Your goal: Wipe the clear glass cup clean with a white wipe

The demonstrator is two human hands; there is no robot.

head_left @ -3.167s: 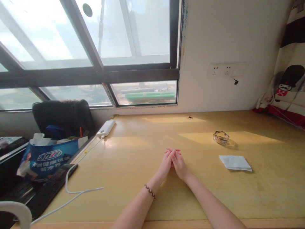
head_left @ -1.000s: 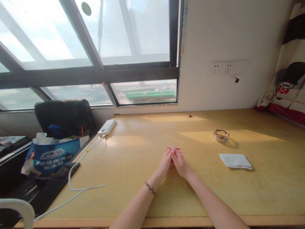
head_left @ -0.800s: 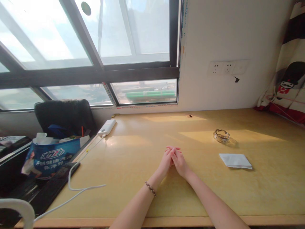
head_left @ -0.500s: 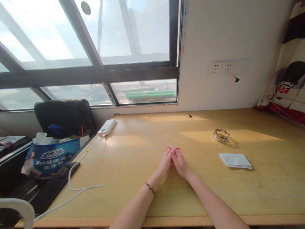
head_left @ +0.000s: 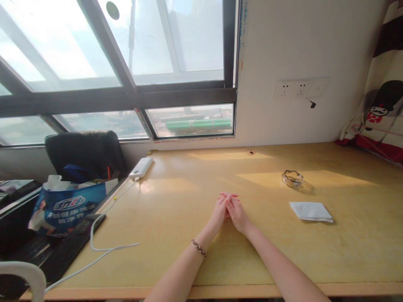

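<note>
My left hand (head_left: 218,213) and my right hand (head_left: 237,214) are clasped together over the wooden table (head_left: 176,235), fingers interlaced. Both are closed around each other, and no object shows between them. A braided bracelet (head_left: 199,248) circles my left wrist. To the right of my hands lies a folded white cloth or tissue (head_left: 311,212), flat on the table. Behind it stands a clear glass dish (head_left: 292,179) with a wavy rim, apart from both hands.
A white power bank-like box (head_left: 141,167) sits at the table's left edge, with a white cable (head_left: 110,205) trailing forward. Left of the table are a blue bag (head_left: 72,205) and a black chair (head_left: 85,151). Wall sockets (head_left: 294,89) and a curtain (head_left: 382,84) are beyond.
</note>
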